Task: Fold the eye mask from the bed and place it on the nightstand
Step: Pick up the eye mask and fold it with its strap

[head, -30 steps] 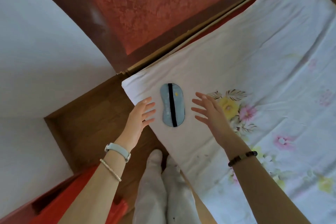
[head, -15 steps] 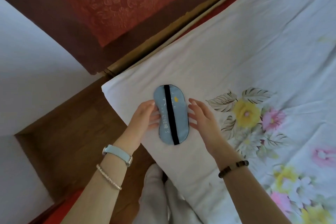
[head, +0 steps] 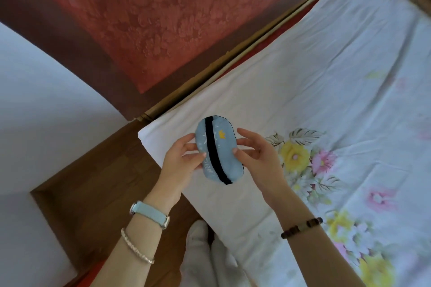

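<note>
The eye mask (head: 224,147) is light blue with a black strap running down its length and a small yellow mark. It is lifted a little above the bed's corner, held between both hands. My left hand (head: 179,161) grips its left edge with thumb and fingers. My right hand (head: 256,158) pinches its right edge, thumb on top. Below them lies the bed (head: 326,65) with a white flowered sheet. No nightstand shows in this view.
A red padded headboard (head: 144,18) with a dark wood frame runs along the bed's far side. Brown wooden floor (head: 93,193) lies left of the bed, bounded by white walls (head: 42,112). My white-socked feet (head: 207,258) stand at the bed's edge.
Both hands closed in on the eye mask from either side, took hold of its edges and lifted it off the sheet.
</note>
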A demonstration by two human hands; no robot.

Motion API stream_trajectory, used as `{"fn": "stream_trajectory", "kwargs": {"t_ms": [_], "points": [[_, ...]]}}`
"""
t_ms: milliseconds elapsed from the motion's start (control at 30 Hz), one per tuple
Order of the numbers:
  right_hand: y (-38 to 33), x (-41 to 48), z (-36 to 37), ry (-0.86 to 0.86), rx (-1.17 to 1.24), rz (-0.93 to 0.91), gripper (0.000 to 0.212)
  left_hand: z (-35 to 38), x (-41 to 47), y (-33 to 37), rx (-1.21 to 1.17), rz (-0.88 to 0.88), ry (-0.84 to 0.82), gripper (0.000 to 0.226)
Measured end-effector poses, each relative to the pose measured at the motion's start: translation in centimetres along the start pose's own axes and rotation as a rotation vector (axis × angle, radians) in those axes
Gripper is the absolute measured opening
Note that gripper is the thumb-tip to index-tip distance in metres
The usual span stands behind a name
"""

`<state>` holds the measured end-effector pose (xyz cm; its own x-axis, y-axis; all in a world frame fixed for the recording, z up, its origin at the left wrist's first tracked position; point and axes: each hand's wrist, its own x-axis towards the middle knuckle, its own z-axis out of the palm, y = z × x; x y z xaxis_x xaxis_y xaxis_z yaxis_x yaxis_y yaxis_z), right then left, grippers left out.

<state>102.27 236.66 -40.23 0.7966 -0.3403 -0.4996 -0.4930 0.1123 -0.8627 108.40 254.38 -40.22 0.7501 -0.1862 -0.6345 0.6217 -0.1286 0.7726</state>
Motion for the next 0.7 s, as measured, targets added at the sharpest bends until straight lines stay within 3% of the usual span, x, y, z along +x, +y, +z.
{"fn": "stream_trajectory", "kwargs": {"t_ms": [133,367,533,700], "points": [[-6.9,-3.7,-1.2,-0.029,0.015,-0.105,0.040,0.0,-5.1,6.6,0.074,0.180,0.007,0.050],[-20.2,-10.9,-3.1,-0.095,-0.072,-0.274,0.047,0.1,-15.1,17.6,0.219,0.477,-0.137,0.049],[-27.2,-15.4,-3.8,-0.202,-0.129,-0.435,0.029,0.2,-20.4,22.7,0.231,0.616,-0.212,0.053],[-30.6,-17.8,-4.4,-0.184,-0.176,-0.569,0.021,-0.1,-23.5,24.9,0.151,0.649,-0.242,0.055]]}}
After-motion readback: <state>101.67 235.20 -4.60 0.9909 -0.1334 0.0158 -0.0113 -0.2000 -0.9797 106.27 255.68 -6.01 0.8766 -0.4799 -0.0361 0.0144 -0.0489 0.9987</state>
